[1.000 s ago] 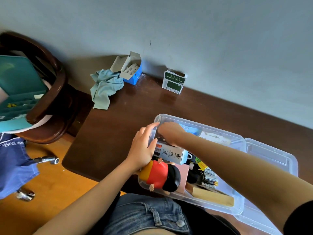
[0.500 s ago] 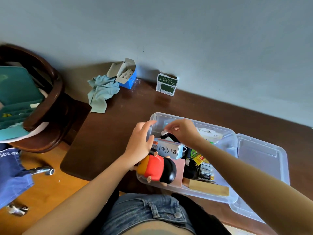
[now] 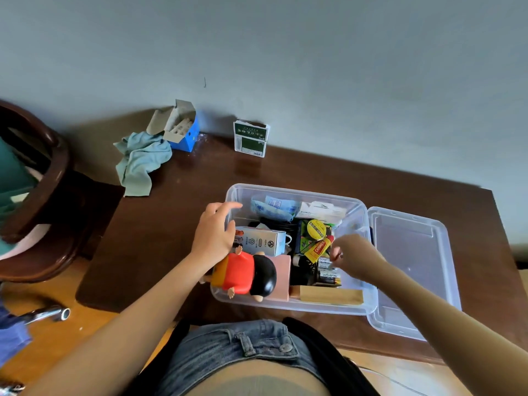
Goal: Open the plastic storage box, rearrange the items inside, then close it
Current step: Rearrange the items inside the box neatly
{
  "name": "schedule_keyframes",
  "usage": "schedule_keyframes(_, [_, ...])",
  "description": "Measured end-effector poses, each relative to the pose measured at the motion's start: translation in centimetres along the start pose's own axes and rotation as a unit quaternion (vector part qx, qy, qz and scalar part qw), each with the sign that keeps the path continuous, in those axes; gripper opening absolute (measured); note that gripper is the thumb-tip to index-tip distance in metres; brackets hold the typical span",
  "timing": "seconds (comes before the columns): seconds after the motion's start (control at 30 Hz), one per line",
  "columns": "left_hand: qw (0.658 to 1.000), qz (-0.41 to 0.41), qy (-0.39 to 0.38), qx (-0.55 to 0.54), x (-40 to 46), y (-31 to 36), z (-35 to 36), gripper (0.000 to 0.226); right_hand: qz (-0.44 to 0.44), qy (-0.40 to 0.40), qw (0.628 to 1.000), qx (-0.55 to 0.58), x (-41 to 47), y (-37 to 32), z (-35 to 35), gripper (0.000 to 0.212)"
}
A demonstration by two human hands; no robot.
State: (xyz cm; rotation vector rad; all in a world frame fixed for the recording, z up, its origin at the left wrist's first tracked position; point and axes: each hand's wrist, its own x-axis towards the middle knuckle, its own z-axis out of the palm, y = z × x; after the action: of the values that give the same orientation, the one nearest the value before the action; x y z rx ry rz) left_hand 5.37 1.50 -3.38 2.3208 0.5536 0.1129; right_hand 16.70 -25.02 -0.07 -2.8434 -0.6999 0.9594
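The clear plastic storage box [image 3: 294, 192] stands open on the dark wooden table [image 3: 160, 230]. Its lid [image 3: 411, 270] lies flat to its right. Inside are a red-shirted figurine [image 3: 243, 274], a white carton [image 3: 261, 241], a pink block [image 3: 283, 277], a wooden block [image 3: 331, 295], batteries [image 3: 328, 274], a yellow tube [image 3: 317, 248], a round yellow tin [image 3: 316, 230] and a blue packet [image 3: 271, 207]. My left hand [image 3: 214, 232] rests against the box's left wall, index finger over the rim. My right hand [image 3: 351, 257] pinches a small pale item above the batteries.
Against the wall stand a green-and-white box [image 3: 251, 137] and an open blue carton [image 3: 183, 130], with a teal cloth [image 3: 140, 161] beside it. A dark wooden chair [image 3: 43, 195] is at the left. A metal part [image 3: 48, 312] lies on the floor.
My right hand lifted from the box's far left corner with a small pale item and carried it to the right side, over the batteries. My left hand stayed at the left wall.
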Motion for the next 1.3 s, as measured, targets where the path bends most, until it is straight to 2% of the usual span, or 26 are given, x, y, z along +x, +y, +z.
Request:
schedule_keyframes(0.1, [1.000,0.001,-0.003,0.000,0.0,-0.1,-0.1,0.038,0.006,0.035,0.999,-0.020,0.0,0.1,1.9,0.015])
schedule_keyframes(0.23, [1.000,0.007,-0.002,-0.004,-0.2,-0.2,0.0,0.037,-0.013,0.062,0.996,-0.055,0.1,0.0,3.0,0.017])
schedule_keyframes(0.47, [1.000,0.004,-0.005,-0.002,-0.2,-0.2,-0.1,0.037,-0.004,0.005,0.984,-0.177,0.7,-0.3,3.4,0.029])
schedule_keyframes(0.57, [1.000,0.003,-0.007,-0.004,-0.2,-0.2,-0.1,0.037,0.005,-0.014,0.972,-0.234,0.9,-0.6,3.2,0.026])
schedule_keyframes(0.7, [1.000,0.006,-0.007,-0.009,-0.2,-0.3,-0.1,0.037,0.031,-0.031,0.973,-0.228,1.2,-0.9,2.9,0.021])
schedule_keyframes(0.77, [1.000,0.009,-0.006,-0.009,-0.2,-0.3,-0.1,0.037,0.050,-0.032,0.980,-0.189,1.3,-0.6,2.3,0.017])
schedule_keyframes(0.87, [1.000,0.009,-0.005,-0.010,-0.2,-0.3,0.0,0.038,0.087,-0.022,0.993,-0.071,1.9,-0.7,1.7,0.017])
schedule_keyframes(0.93, [1.000,0.008,-0.006,-0.010,-0.2,-0.4,0.0,0.038,0.139,-0.013,0.988,0.059,3.0,-0.8,2.1,0.041])
schedule_keyframes(1.0, [1.000,0.009,-0.008,-0.009,-0.2,-0.5,0.0,0.037,0.193,-0.026,0.965,0.175,4.0,-1.0,2.8,0.063])
schedule_keyframes(1.07, [1.000,0.011,-0.010,-0.007,-0.2,-0.5,0.0,0.037,0.215,-0.027,0.947,0.238,4.7,-0.8,3.6,0.069])
schedule_keyframes(1.17, [1.000,0.011,-0.007,-0.005,-0.2,-0.4,0.0,0.037,0.212,-0.017,0.911,0.352,5.4,-0.8,4.1,0.059])
schedule_keyframes(1.3, [1.000,0.005,-0.003,-0.002,-0.2,-0.4,0.1,0.036,0.249,-0.086,0.843,0.469,5.4,-1.0,3.7,0.036])
